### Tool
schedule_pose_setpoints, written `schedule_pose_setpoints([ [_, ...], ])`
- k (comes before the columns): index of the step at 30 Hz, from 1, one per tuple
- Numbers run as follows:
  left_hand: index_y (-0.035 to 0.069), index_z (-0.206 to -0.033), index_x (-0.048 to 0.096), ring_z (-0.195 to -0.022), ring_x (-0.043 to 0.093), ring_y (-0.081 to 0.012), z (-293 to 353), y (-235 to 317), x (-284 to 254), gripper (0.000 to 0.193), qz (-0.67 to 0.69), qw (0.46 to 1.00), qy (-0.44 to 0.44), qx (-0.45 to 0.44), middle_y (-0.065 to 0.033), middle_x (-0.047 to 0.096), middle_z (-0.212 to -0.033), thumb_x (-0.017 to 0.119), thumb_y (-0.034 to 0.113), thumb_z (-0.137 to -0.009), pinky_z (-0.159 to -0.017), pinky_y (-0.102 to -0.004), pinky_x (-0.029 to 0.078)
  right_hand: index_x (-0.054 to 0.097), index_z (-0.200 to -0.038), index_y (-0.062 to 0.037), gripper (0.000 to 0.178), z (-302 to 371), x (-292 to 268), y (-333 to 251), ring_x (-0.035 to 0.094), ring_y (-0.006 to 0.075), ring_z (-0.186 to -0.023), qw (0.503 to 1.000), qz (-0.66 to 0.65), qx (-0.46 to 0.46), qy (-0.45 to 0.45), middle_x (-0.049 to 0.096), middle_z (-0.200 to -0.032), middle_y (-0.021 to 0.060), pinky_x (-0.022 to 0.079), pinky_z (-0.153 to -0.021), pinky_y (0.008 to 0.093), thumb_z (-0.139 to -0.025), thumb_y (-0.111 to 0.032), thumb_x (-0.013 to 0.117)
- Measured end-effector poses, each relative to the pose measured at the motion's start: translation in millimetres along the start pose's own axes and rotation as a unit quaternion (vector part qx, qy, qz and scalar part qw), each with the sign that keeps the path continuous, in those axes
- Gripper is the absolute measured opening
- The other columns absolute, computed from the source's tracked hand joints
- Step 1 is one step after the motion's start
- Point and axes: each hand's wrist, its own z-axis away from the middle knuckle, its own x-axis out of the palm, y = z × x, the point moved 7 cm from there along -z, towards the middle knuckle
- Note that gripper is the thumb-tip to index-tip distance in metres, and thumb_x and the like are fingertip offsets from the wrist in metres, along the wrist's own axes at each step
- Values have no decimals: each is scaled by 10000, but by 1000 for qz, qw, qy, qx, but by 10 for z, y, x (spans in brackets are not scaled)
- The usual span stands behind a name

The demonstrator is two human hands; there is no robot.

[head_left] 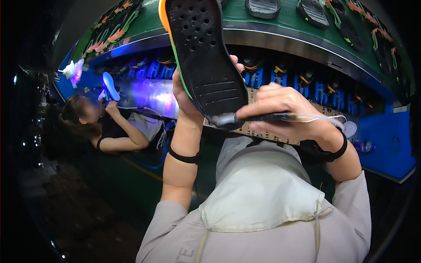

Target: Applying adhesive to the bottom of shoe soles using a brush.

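Note:
A black shoe sole (201,57), edged in orange and green, is held up in front of me. It has round holes at its far end and grooves across its near end. My left hand (185,94) grips it from behind and along its left side, with fingertips showing past the right edge. My right hand (283,107) is closed around a black-handled brush (265,117) that has a thin clear tube running back from it. The brush's pale tip touches the sole's near end. Part of the left fingers is hidden behind the sole.
Ahead, a green conveyor belt (285,19) with a metal edge carries several soles. Below it is a row of shoe parts on blue holders (280,81). A cardboard-covered surface (324,115) lies behind my right hand. At left, a co-worker (118,127) handles another sole under purple light.

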Motion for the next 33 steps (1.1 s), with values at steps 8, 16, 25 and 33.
schedule_pose_setpoints([
  [8,-112,-1546,347,-1283,577,-541,-197,-19,16,797,-119,983,71,-122,-407,505,-1438,439,499,-1043,-1045,-596,546,797,-1100,-69,279,45,-45,84,642,265,-818,999,-50,-3,8,723,-868,82,465,-764,373,-836,-144,844],
  [16,-39,-1299,653,-965,739,-172,-352,-12,-92,365,-168,956,78,-225,-131,751,-1156,522,221,-1077,-876,-308,604,787,-1118,-88,281,27,-16,91,601,269,-771,999,20,-22,-18,654,-785,65,447,-788,373,-843,-121,833],
  [25,-58,-1304,648,-951,746,-157,-359,-35,-194,371,-217,920,109,-308,-129,756,-1154,530,206,-1073,-846,-287,610,784,-1143,-119,350,-26,70,43,576,270,-822,984,160,-55,-63,614,-819,59,424,-762,401,-797,-108,833],
  [33,-29,-1201,715,-857,751,-143,-205,120,-322,327,-246,909,178,-286,-103,777,-1043,564,222,-1054,-790,-288,615,778,-1140,-112,341,-22,0,-8,592,253,-839,967,242,-60,-44,629,-840,49,420,-782,391,-807,-155,836],
])
